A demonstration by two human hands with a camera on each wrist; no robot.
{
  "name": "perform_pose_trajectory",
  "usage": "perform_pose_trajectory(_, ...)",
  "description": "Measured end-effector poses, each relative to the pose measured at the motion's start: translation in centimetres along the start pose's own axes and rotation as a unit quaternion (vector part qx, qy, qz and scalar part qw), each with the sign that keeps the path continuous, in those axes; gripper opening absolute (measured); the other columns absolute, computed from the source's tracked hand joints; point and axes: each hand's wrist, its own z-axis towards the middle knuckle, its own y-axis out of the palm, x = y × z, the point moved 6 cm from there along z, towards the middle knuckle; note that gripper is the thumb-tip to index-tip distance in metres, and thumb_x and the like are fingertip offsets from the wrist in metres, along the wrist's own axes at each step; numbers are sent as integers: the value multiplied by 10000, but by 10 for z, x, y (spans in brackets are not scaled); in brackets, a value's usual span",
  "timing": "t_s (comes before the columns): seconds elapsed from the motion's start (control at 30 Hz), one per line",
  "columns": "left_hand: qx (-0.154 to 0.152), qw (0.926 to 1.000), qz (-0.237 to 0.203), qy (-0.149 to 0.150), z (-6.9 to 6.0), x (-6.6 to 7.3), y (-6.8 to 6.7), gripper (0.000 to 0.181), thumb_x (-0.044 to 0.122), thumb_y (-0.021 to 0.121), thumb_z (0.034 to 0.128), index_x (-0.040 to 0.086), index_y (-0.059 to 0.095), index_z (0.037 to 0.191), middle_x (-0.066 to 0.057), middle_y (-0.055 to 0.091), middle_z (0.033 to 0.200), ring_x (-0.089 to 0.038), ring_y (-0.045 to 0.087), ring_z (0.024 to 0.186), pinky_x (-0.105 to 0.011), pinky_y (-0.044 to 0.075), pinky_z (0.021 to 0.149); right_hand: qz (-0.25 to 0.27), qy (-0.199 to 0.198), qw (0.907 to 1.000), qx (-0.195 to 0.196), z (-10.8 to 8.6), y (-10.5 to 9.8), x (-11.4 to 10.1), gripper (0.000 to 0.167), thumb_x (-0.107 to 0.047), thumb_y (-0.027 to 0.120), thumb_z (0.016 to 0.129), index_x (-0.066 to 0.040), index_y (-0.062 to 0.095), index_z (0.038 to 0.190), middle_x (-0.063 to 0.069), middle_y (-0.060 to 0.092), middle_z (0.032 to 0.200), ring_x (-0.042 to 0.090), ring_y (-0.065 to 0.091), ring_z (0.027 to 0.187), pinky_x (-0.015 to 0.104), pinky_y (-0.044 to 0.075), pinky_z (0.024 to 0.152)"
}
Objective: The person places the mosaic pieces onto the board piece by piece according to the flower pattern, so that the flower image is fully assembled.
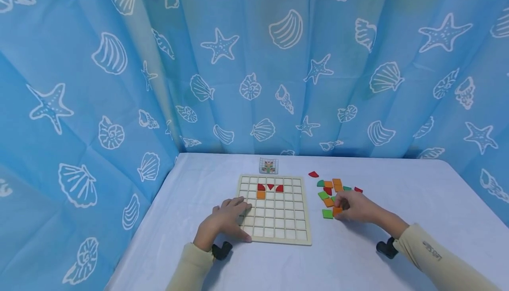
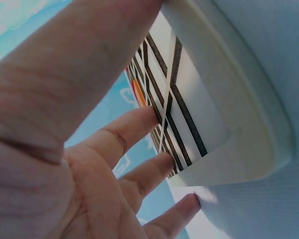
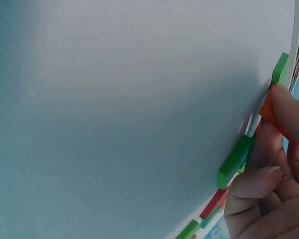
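Observation:
A cream grid board (image 1: pixel 274 240) with white square cells lies on the table. In its upper rows sit a red triangle (image 1: pixel 271 187), a red quarter-circle tile on either side of it, and an orange square tile (image 1: pixel 260 194). My left hand (image 1: pixel 226 220) rests on the board's left side with its fingers spread, the thumb at the near edge. My right hand (image 1: pixel 355 207) pinches an orange tile (image 3: pixel 268 110) between thumb and finger at the near end of a loose pile. Close beside it lies a green square tile (image 1: pixel 327 213).
The pile of several green, orange and red tiles (image 1: pixel 328 202) lies right of the board. A red quarter-circle tile (image 1: pixel 313 174) lies apart behind it. A small pattern card (image 1: pixel 268 166) is beyond the board. A blue shell-print curtain (image 1: pixel 250 105) hangs behind the white table (image 1: pixel 199 180).

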Motion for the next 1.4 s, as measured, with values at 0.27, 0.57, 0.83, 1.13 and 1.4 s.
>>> perform_pose_trajectory(0.27, 38, 10000, 28, 12, -1, 2, -4, 890, 439, 915, 690, 197, 526, 1453, -95, 368, 1594, -392, 294, 1459, -698, 233, 1121, 27, -358, 9989, 298, 0, -17, -12, 172, -94, 784, 867, -93, 660, 986, 14, 631, 883, 190, 554, 821, 313, 531, 728)
perform_pose_trajectory(0.57, 4, 10000, -76, -8, -2, 0, 0, 888, 436, 918, 685, 197, 530, 1447, -95, 368, 1594, -394, 291, 1459, -693, 230, 1126, 78, -231, 9990, 382, 8, -19, -24, 194, -72, 741, 899, -51, 716, 1090, 77, 694, 1054, 196, 579, 863, 306, 553, 718)
perform_pose_trajectory(0.83, -56, 10000, -68, -20, -2, 0, 0, 890, 450, 912, 689, 206, 525, 1452, -88, 360, 1600, -391, 281, 1467, -683, 235, 1128, 166, -419, 9977, 506, 22, -22, -42, 183, -75, 710, 919, -45, 694, 1098, 68, 696, 1056, 216, 595, 905, 367, 566, 798)
perform_pose_trajectory(1.13, -43, 10000, -32, -34, -1, 0, 0, 897, 456, 913, 687, 205, 524, 1455, -94, 360, 1600, -395, 283, 1465, -690, 236, 1124, 637, -588, 9955, 377, 32, -19, -58, 171, -71, 649, 968, -25, 690, 1127, 98, 675, 1002, 220, 605, 763, 322, 548, 663)
perform_pose_trajectory(1.4, 12, 9999, 127, 12, 0, -1, 0, 905, 473, 909, 685, 210, 520, 1459, -85, 364, 1599, -384, 293, 1463, -675, 258, 1118, 975, -438, 9941, 189, 39, -15, -61, 189, -72, 666, 960, 4, 673, 1133, 96, 650, 971, 187, 635, 700, 326, 588, 663)
